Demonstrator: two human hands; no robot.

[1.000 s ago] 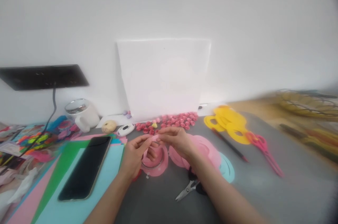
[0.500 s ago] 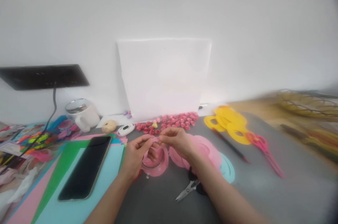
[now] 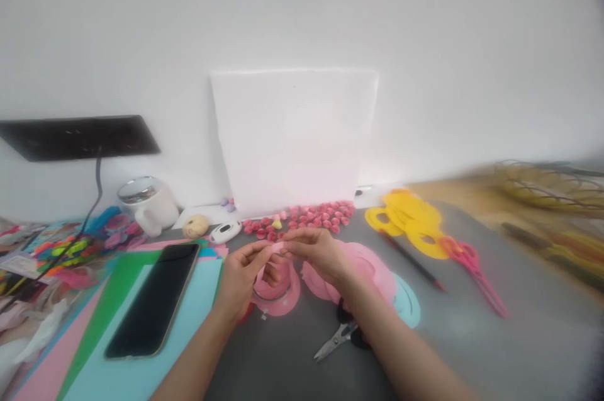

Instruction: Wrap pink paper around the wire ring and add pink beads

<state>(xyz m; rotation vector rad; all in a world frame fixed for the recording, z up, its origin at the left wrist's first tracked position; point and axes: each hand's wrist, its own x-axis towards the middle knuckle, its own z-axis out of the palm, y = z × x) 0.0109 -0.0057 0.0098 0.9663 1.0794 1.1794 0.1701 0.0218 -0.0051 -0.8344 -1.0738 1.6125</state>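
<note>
My left hand [image 3: 245, 274] and my right hand [image 3: 317, 251] meet at the middle of the table, fingertips nearly touching. Pinched between them is a small pink paper strip [image 3: 277, 248], partly hidden by the fingers. Below the hands lies a pink paper spiral [image 3: 285, 305]; whether it joins the strip I cannot tell. More pink paper circles [image 3: 365, 260] are piled under and beyond my right wrist, over a light blue paper spiral [image 3: 408, 301]. Scissors with black handles [image 3: 336, 341] lie beside my right forearm. Behind the hands sit several rolled pink paper roses [image 3: 321, 215].
A phone [image 3: 153, 300] rests on coloured paper sheets [image 3: 198, 325] at left, near a white mug [image 3: 153, 206]. Yellow paper cut-outs [image 3: 410, 218], a pencil [image 3: 413, 261] and pink scissors [image 3: 474, 272] lie at right. A white board [image 3: 295, 136] leans on the wall.
The hands stay in nearly the same place. The pink strip between the fingertips shows a little more plainly now, with slight finger movement.
</note>
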